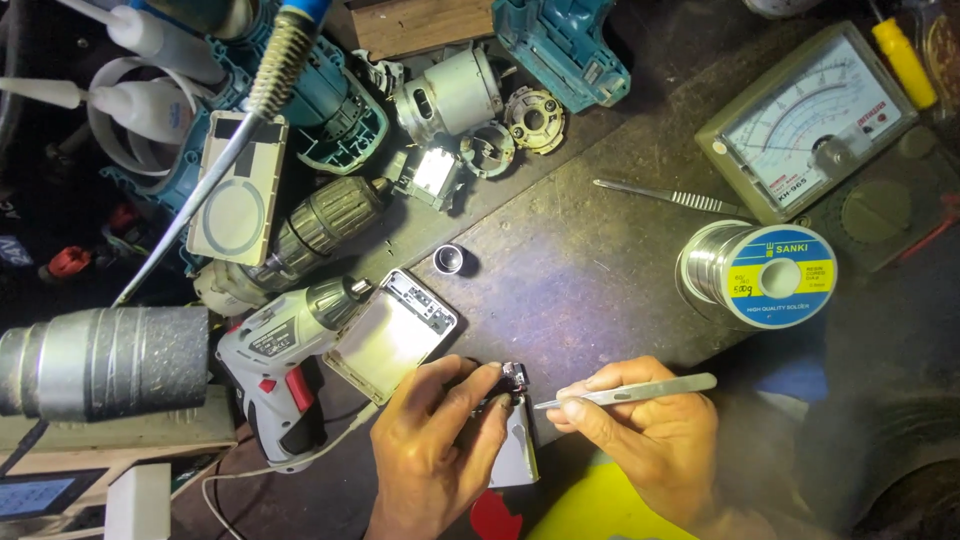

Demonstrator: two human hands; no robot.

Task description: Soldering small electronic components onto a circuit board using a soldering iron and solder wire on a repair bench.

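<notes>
My left hand grips a small silver device with a dark exposed part at its top end, holding it against the dark workbench. My right hand pinches a pair of metal tweezers, whose tip points left and sits right beside the device's top edge. An open silver casing lies just up-left of my left hand.
A white-and-red cordless screwdriver lies at left beside a ribbed metal nozzle. A solder spool, an analog meter, second tweezers, a small metal ring, motor parts and teal tool housings crowd the bench.
</notes>
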